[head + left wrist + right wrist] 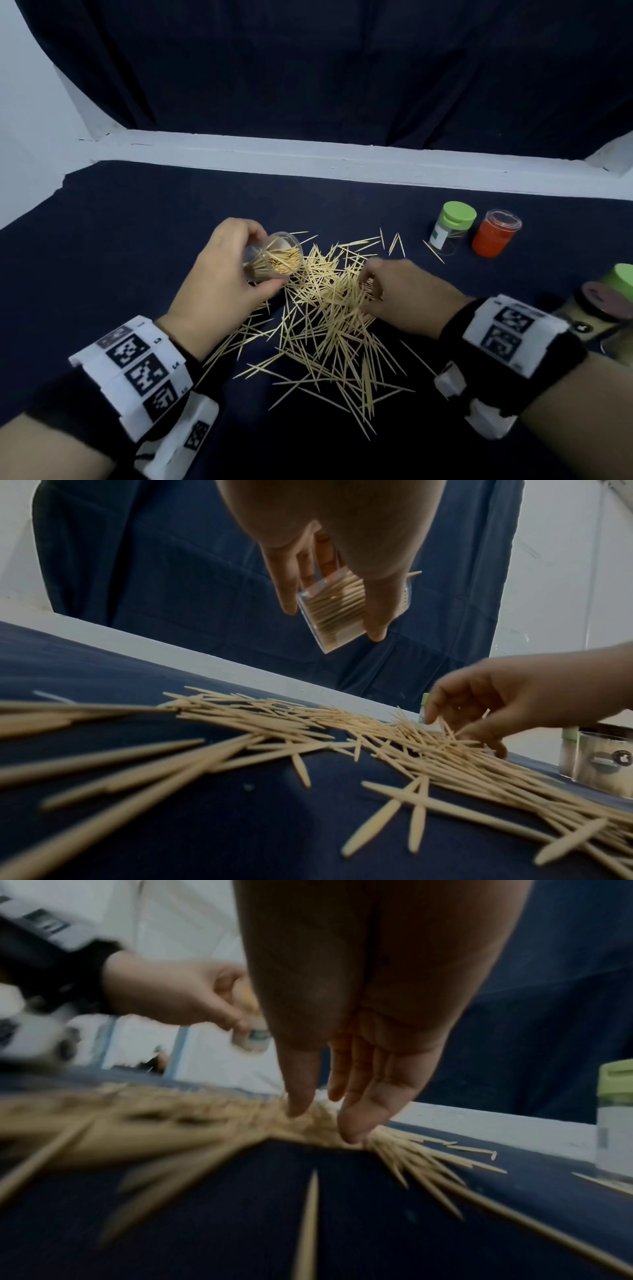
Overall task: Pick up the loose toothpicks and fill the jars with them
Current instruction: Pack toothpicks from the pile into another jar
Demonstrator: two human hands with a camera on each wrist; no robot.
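Observation:
Loose toothpicks (329, 308) lie in a wide heap on the dark blue cloth, also seen in the wrist views (377, 737) (205, 1118). My left hand (219, 274) grips a clear jar (274, 257) (334, 610) partly filled with toothpicks. It holds the jar tilted above the heap's left far edge, mouth towards the right. My right hand (397, 291) (359, 1042) reaches down into the heap's far right part. Its fingers are spread and its fingertips (431, 718) touch the toothpicks, with thumb and fingers apart and nothing pinched between them.
A green-lidded jar (452, 228) and a red-filled clear jar (495, 238) stand at the back right. More jars, one green-lidded (621, 277) and one with a dull pink lid (603, 301), crowd the right edge. A white ledge (342, 161) bounds the back.

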